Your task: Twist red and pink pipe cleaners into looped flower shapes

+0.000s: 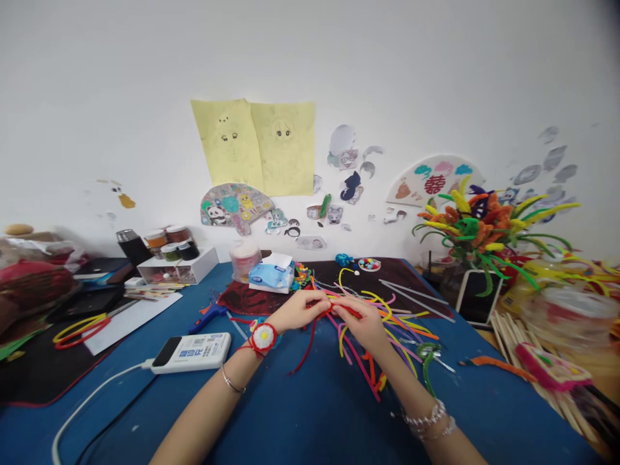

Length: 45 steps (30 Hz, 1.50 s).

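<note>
My left hand (301, 310) and my right hand (359, 318) meet above the middle of the blue table. Between them is a red pipe cleaner (310, 345), with one end hanging down below my left hand. The fingertips of both hands are pinched on it close together, and part of it is covered by the right fingers. A scattered pile of coloured pipe cleaners (365, 374) lies under and behind my right hand. On my left wrist is a red and white flower band (263, 337); a beaded bracelet (429, 420) circles my right wrist.
A pack of tissues (271, 274) stands behind my hands. To the left lie a white power bank (191, 353) with a cable and a blue glue gun (209, 316). A vase of pipe-cleaner flowers (475, 219), a phone (479, 297) and wooden sticks (526, 355) occupy the right side.
</note>
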Each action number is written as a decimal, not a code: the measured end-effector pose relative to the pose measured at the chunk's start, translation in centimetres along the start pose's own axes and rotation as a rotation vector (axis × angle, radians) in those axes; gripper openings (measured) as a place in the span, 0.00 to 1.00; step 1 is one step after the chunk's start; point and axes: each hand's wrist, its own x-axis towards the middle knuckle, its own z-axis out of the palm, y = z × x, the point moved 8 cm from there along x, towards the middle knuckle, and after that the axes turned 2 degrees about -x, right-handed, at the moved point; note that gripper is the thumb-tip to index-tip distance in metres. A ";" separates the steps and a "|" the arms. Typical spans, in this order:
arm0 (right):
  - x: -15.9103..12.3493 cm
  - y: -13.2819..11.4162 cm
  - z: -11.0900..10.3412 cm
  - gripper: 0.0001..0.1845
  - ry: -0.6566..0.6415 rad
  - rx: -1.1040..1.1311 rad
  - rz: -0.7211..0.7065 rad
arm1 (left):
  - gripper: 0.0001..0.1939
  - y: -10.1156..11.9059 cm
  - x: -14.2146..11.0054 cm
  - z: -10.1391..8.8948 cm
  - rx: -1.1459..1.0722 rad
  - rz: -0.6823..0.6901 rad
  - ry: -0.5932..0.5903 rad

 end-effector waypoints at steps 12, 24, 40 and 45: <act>0.0 3.7 0.6 0.18 -0.185 0.381 0.398 | 0.17 -1.7 0.5 0.0 -0.093 -0.019 0.103; -0.9 4.9 1.9 0.17 -0.252 0.527 0.561 | 0.15 -1.5 0.4 0.6 -0.202 -0.052 -0.014; 0.2 2.0 0.0 0.10 -0.083 0.187 0.218 | 0.19 -3.1 0.3 2.1 -0.510 -0.166 -0.007; 0.3 2.0 -0.3 0.08 -0.064 0.120 0.222 | 0.19 -2.4 0.3 1.5 -0.350 -0.145 0.004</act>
